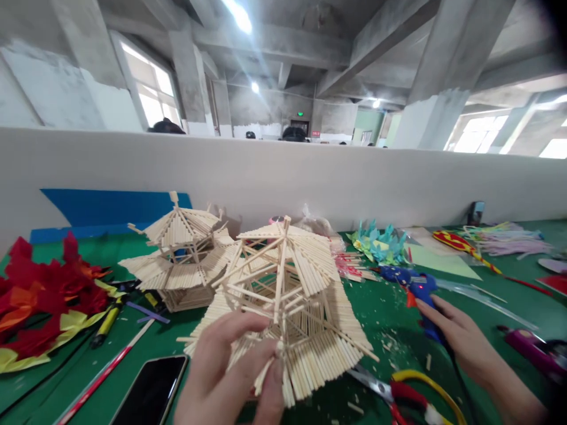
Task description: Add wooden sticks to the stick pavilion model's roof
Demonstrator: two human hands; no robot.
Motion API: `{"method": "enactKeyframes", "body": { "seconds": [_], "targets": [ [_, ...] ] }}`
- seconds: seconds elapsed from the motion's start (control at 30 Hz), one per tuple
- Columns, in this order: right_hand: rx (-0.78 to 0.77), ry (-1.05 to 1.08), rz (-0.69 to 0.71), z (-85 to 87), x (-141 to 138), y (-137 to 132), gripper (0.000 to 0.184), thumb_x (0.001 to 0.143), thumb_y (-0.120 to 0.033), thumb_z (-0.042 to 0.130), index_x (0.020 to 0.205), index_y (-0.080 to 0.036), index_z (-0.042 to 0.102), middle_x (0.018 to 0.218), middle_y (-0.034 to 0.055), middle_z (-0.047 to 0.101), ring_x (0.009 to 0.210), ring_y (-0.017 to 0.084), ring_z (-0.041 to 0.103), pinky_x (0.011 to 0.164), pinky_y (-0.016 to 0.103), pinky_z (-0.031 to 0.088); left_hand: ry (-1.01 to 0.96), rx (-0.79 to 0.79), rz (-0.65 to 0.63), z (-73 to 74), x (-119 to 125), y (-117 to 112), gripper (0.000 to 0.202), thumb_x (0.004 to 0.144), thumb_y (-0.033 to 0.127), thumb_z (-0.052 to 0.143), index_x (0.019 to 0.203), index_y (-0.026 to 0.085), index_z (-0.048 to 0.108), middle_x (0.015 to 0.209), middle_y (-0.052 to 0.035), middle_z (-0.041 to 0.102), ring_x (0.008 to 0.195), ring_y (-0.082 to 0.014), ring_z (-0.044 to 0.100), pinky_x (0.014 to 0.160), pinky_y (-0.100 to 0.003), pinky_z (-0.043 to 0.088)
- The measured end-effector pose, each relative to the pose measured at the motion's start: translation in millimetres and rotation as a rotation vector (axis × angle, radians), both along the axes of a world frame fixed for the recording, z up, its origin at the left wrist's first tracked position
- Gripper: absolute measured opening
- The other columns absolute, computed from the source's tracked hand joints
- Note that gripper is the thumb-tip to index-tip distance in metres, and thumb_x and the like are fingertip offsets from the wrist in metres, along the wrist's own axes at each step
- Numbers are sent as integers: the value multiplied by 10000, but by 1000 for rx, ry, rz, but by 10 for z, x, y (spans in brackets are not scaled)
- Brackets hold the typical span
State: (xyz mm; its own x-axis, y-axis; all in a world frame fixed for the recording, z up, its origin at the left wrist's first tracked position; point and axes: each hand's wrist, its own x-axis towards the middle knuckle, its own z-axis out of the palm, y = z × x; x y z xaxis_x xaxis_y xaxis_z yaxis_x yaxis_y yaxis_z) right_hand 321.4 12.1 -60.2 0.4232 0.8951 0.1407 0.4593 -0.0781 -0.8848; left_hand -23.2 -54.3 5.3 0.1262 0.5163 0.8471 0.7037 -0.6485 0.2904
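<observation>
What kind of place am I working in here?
Likely a shared craft workshop in a concrete industrial hall: a green table behind a white partition, with stick pavilion models, a blue glue gun and scissors.

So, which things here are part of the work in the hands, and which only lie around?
In use:
- left hand holding the stick pavilion
- right hand on the blue glue gun

Lying about:
- second stick pavilion
- phone
- scissors
- red paper flowers
</observation>
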Motion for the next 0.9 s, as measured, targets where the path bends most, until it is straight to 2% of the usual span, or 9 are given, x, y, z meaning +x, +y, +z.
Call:
{"method": "enactKeyframes", "body": {
  "seconds": [0.13,0.23,0.33,0.43,0.53,0.6,0.67,0.77,0.9],
  "targets": [
    [-160,-175,-16,-497,220,-34,387,613,-517,558,745,-166,652,786,105,707,809,353,637,713,421,501,-197,-101,-134,139,-11,4,217,730,69,530,870,222,593,856,-11,526,811,-152,528,590,-210,498],
    [-175,-308,-42,-611,264,-87,444,560,-527,542,722,-125,637,763,192,676,766,425,616,713,529,462,-249,-248,-206,258,-31,59,182,774,84,497,796,239,590,828,6,531,768,-109,533,581,-149,492],
    [-62,-417,-17,-357,83,-167,540,610,-527,511,926,-98,602,1001,211,608,990,411,531,866,542,379,-280,-380,-208,353,-17,110,159,800,155,507,706,247,595,762,16,548,714,-100,542,589,-157,490],
    [163,-486,101,192,-371,-305,456,743,-490,482,1126,-242,491,1078,69,577,968,269,559,803,424,464,-321,-489,-203,413,47,141,164,808,236,516,675,259,608,738,18,553,698,-115,543,586,-203,476],
    [564,-624,439,745,-944,-421,399,795,-360,508,1173,-273,415,992,34,597,922,204,570,768,330,487,-352,-553,-207,455,134,157,183,801,275,523,643,249,615,744,11,550,705,-132,547,604,-247,459],
    [709,-696,618,983,-1259,-441,560,762,-391,553,1250,-221,336,1141,66,553,1069,224,491,870,343,438,-386,-572,-221,477,181,167,170,787,277,538,643,241,623,749,8,558,704,-140,555,625,-269,455],
    [776,-778,731,1098,-1462,-416,678,758,-438,557,1306,-168,261,1252,70,502,1182,221,390,989,357,333,-434,-572,-231,494,208,179,149,773,277,551,653,239,631,746,4,575,712,-150,562,647,-290,457],
    [824,-796,782,1126,-1577,-345,711,767,-441,553,1317,-119,238,1295,52,482,1218,194,331,1062,333,196,-464,-580,-222,507,217,204,144,764,284,552,658,235,636,739,-3,587,742,-168,564,692,-329,454],
    [839,-787,774,1124,-1570,-291,692,753,-396,578,1300,-106,269,1291,50,486,1216,195,307,1051,317,195,-481,-611,-245,515,219,240,154,768,287,536,662,222,626,765,-14,577,781,-184,564,743,-381,447]
  ]
}}
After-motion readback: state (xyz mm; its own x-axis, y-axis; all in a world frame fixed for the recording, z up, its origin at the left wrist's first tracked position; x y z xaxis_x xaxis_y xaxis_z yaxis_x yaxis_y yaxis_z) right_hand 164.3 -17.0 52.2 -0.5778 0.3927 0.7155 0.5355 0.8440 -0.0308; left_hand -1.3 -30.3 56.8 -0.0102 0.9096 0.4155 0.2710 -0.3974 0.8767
